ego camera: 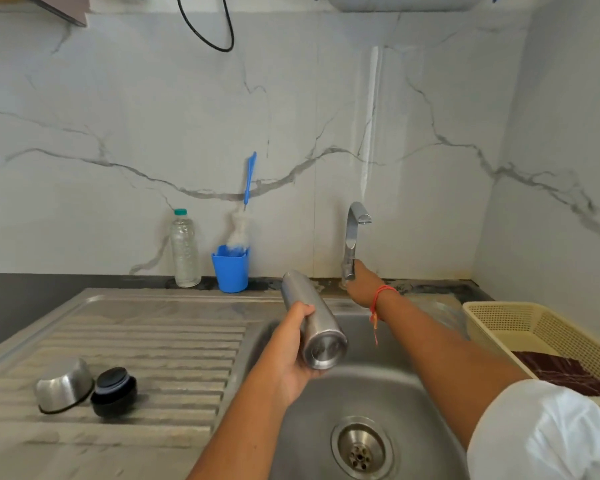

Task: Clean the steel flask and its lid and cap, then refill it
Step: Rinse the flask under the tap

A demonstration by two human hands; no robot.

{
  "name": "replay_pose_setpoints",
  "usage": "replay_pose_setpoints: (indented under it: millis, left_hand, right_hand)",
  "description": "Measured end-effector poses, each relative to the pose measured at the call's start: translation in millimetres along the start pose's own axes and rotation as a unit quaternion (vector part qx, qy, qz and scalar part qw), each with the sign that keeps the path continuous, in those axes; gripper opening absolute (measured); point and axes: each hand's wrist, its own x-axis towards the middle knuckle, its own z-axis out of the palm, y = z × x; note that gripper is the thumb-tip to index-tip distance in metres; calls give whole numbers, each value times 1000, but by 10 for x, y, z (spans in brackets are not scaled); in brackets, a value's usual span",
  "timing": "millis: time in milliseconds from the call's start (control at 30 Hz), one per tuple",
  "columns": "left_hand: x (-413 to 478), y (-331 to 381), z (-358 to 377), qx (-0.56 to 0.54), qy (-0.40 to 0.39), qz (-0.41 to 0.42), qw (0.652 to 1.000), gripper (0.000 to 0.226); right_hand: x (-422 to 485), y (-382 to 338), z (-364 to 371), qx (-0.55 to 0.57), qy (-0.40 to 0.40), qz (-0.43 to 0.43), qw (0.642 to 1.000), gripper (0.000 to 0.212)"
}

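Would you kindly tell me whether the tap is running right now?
Off: no stream falls from the tap spout, though the right hand is at its lever.

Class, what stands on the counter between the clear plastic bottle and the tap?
A blue cup holding a blue-handled brush, close beside the bottle, as the head view shows.

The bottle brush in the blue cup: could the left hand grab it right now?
Probably not yet: the left hand grips the steel flask. Nothing stands between it and the bottle brush, though, so freed, it likely could.
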Motion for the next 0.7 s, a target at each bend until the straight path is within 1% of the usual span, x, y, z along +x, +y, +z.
replay_pose_setpoints:
  millis: [67,133,167,233,267,300,333,367,400,433,467,500,600,700]
  left_hand:
    - [41,-19,-1,1,-10,-3,1000,42]
    - [76,-31,11,-1,-19,-10,1000,43]
    - [81,-43,20,-3,-25,-15,1000,43]
    - [79,-67,39,-3,-36,-20,999,44]
    - [86,-73,45,3,-42,-24,999,45]
    - [89,-86,52,6,-47,-28,998,47]
    - [98,-103,55,12,-52,-31,998,49]
    - [110,-116,60,21,-59,-33,997,49]
    - [119,-135,75,37,-68,-35,996,48]
    - [127,-149,90,58,-77,-33,995,47]
    - [139,-166,100,83,-85,-27,993,45]
    - [151,-183,109,107,-91,-21,990,44]
    - [131,-215,131,195,-104,1,975,39]
    - [154,-245,134,236,-98,25,966,47]
  right_hand:
    - [31,-16,36,-4,-4,-9,1000,63]
    - [19,-10,52,-13,-48,-26,998,62]
    - [-12,11,49,7,-62,-30,998,60]
    - [-107,58,-8,90,-42,-1,995,54]
    - [-158,85,-35,154,-25,33,987,50]
    - [-207,152,-66,194,-10,66,979,44]
    - [-285,211,-89,218,-13,104,970,37]
    - [-399,206,-101,270,-49,146,950,36]
    - [-539,218,-104,350,-103,178,914,42]
    - [-676,189,-113,423,-148,197,872,50]
    - [-743,170,-123,458,-178,191,850,56]
    - [-826,137,-130,473,-190,190,839,60]
    - [-942,150,-121,486,-187,201,830,67]
    - [-964,207,-39,513,-182,219,810,60]
